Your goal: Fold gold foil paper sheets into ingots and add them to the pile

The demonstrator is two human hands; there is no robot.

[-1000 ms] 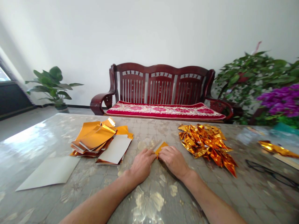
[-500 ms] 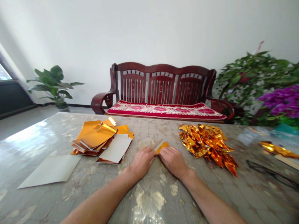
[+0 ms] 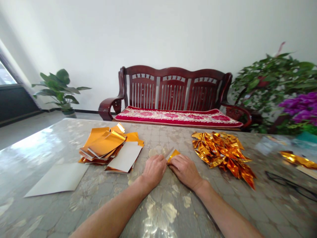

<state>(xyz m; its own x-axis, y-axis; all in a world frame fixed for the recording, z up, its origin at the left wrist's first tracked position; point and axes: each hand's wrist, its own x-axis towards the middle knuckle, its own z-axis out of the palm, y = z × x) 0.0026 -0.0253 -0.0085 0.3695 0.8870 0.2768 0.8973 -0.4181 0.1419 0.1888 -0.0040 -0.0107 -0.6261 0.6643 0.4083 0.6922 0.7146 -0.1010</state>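
Left hand and right hand lie palm-down on the table, apparently pinching a glossy folded gold foil piece between them; fingertips partly hidden.

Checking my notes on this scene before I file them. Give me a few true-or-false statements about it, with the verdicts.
The left hand and right hand both touch a small gold foil piece: true.
The foil pile lies left of the hands: false, it lies to their right.
A white card lies on the table: true.
The glasses lie on the bench: false, they lie on the table at far right.
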